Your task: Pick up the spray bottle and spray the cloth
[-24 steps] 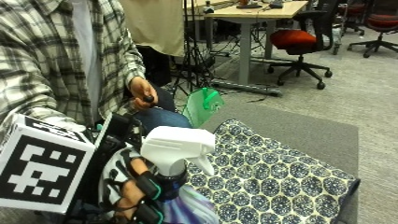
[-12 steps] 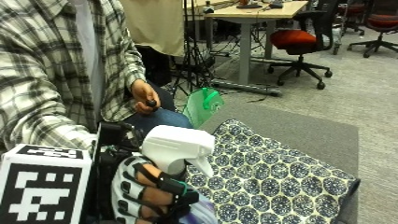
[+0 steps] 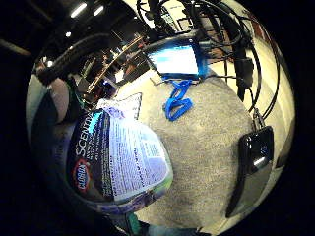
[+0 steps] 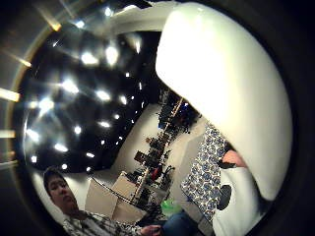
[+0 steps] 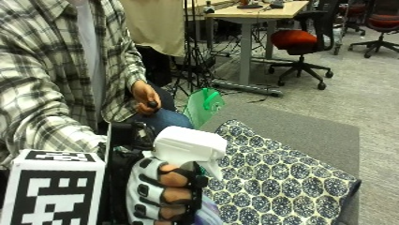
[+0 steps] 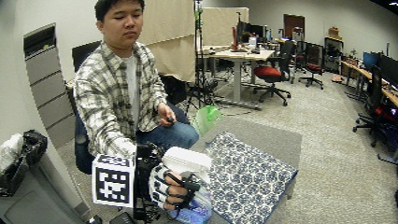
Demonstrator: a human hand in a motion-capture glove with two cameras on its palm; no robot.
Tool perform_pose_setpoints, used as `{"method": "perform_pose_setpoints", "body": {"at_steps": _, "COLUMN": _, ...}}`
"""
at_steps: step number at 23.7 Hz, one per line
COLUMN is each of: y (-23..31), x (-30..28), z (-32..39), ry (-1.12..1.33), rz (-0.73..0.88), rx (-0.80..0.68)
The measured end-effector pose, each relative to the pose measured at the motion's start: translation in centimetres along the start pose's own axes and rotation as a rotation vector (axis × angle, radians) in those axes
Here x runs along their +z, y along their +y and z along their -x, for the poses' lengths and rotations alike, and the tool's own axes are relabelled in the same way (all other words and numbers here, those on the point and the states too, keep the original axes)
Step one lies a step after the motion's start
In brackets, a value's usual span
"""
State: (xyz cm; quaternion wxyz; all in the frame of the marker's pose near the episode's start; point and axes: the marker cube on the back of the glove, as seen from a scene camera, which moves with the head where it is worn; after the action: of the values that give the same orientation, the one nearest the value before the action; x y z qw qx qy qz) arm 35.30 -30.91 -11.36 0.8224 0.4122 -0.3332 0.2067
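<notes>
right hand (image 5: 163, 194): my gloved hand, fingers curled round the neck of the spray bottle (image 5: 187, 147), grasping it under the white trigger head
spray bottle: upright in my grip, lifted off the worktop (image 5: 312, 136), nozzle end over the near edge of the cloth (image 5: 280, 180); labelled body fills the little finger side palm view (image 3: 118, 157), white head fills the thumb side view (image 4: 221, 88)
cloth: blue-and-white patterned, lying flat on the grey worktop, just beside the bottle
left hand (image 5: 146, 96): bare, resting on my thigh beyond the bottle, pinching a small dark object
green bag (image 5: 204, 105): past the cloth's far corner, by my knee
contact bottle–cloth: cannot tell
</notes>
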Motion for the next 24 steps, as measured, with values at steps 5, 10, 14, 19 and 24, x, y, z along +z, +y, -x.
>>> {"method": "perform_pose_setpoints", "body": {"at_steps": 5, "y": 0.3, "x": 0.8, "z": 0.0, "ry": -0.051, "rz": 0.033, "rx": 0.028}}
{"method": "perform_pose_setpoints", "body": {"at_steps": 10, "y": -0.2, "x": 1.0, "z": -0.4, "ry": -0.069, "rz": 0.006, "rx": 0.047}}
{"method": "perform_pose_setpoints", "body": {"at_steps": 14, "y": -0.4, "x": 0.2, "z": -0.6, "ry": -0.071, "rz": 0.041, "rx": 0.041}}
{"method": "perform_pose_setpoints", "body": {"at_steps": 19, "y": -0.3, "x": 0.2, "z": -0.6, "ry": -0.073, "rz": 0.044, "rx": 0.034}}
{"method": "perform_pose_setpoints", "body": {"at_steps": 24, "y": -0.3, "x": 0.2, "z": -0.6, "ry": -0.075, "rz": 0.049, "rx": 0.027}}
